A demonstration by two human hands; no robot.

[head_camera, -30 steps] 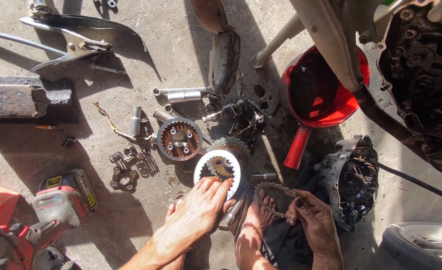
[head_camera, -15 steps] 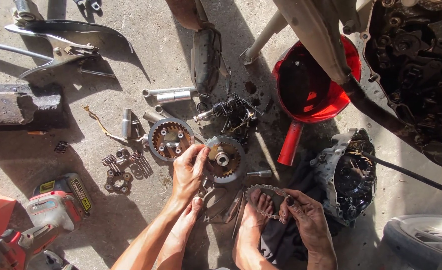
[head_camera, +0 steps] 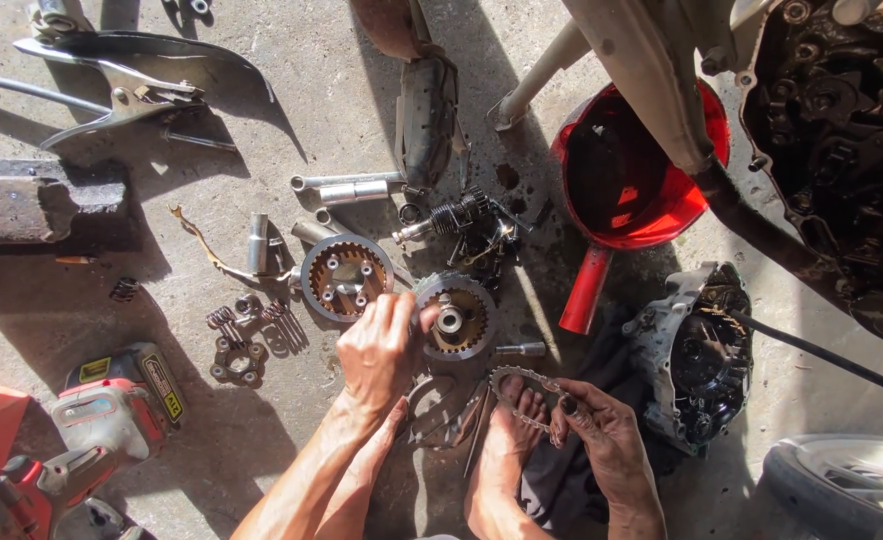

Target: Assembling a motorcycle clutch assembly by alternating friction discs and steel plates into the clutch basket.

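Your left hand (head_camera: 381, 350) is down on the concrete floor (head_camera: 361, 80), fingers curled over the left rim of the round toothed clutch hub (head_camera: 456, 318), thumb tip touching its edge. The hub lies flat, its shiny centre boss facing up. Just to the left of your knuckles sits a second round part, the pressure plate (head_camera: 344, 277) with 4 raised posts, close beside the hub; I cannot tell whether they touch.

Your right hand (head_camera: 601, 430) is low and to the right, fingers pinched on a thin toothed ring plate (head_camera: 521, 385), holding it by its right edge just above your bare foot (head_camera: 506, 450). The ring sits below and right of the hub, apart from it.

Further left, a small cluster of springs and a little round retainer (head_camera: 246, 345) lies on the floor. The red oil funnel (head_camera: 631, 170) sits up right of the hub, its spout pointing down toward it. The dark engine cover (head_camera: 696, 355) rests right of your right hand. A red cordless driver (head_camera: 91, 420) lies at lower left.
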